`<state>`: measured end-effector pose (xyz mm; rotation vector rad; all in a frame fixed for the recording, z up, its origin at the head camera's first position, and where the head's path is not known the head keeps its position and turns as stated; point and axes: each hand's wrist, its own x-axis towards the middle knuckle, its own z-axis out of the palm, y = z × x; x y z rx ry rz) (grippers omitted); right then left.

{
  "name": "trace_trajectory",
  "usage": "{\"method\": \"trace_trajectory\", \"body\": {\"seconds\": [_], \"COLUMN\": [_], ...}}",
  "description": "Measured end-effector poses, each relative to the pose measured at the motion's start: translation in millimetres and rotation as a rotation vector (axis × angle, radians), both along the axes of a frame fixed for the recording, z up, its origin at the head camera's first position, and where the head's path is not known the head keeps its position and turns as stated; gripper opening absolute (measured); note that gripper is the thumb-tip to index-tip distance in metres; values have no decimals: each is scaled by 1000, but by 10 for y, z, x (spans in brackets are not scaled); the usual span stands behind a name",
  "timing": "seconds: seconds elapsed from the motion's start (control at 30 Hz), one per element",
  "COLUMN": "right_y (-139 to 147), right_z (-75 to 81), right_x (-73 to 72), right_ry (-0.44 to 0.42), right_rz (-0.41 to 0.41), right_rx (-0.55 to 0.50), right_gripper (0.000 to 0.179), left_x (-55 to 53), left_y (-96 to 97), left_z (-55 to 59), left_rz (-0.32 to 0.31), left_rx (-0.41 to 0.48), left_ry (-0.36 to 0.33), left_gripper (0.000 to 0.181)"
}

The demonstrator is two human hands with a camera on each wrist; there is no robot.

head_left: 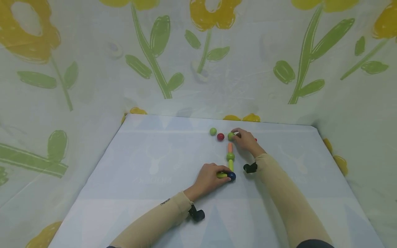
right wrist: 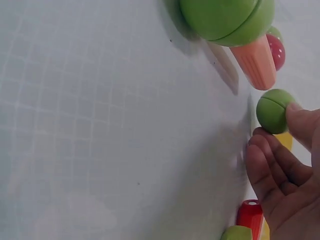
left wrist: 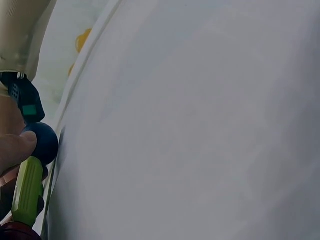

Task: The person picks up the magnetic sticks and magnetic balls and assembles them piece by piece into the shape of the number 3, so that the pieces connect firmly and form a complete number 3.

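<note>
My left hand (head_left: pixel 209 179) holds a dark blue ball (head_left: pixel 231 176) and a yellow-green ribbed stick (left wrist: pixel 27 190) beside it. In the left wrist view the thumb presses on the ball, and a dark red piece (left wrist: pixel 20 231) shows at the stick's lower end. From the blue ball a line runs away across the table: a yellow-green stick (head_left: pixel 231 165), a grooved green ball (head_left: pixel 230 156), then an orange stick (head_left: pixel 230 147). Just past the orange stick's free end, my right hand (head_left: pixel 246 139) pinches another green ball (right wrist: pixel 274 111) between thumb and fingers.
A loose green ball (head_left: pixel 213 131) and a red ball (head_left: pixel 220 137) lie left of the right hand. Behind that hand, the right wrist view shows a red stick (right wrist: pixel 250 217) and a green piece (right wrist: pixel 237 233). The white table (head_left: pixel 139 155) meets a flower-printed curtain (head_left: pixel 242 69).
</note>
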<state>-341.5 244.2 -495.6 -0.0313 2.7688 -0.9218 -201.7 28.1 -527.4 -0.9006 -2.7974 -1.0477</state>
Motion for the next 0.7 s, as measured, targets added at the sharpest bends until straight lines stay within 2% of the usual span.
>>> {"method": "trace_trajectory", "body": {"seconds": [0.2,0.47,0.7], "right_y": [26,54,50], "right_z": [23,-10,-32], "right_x": [32,67,83], "right_ry": [-42,-39,-50], "right_rz": [8,89,104], "right_rx": [-15,-4,13], "right_gripper": [39,38,38], "left_x": [9,-6,0], "left_y": [6,21,29], "left_z": [0,-45,-53], "left_rz": [1,-5,-4], "left_rx": [6,13,20], "left_ry": [-2,13,13], "left_gripper": [25,24,24]}}
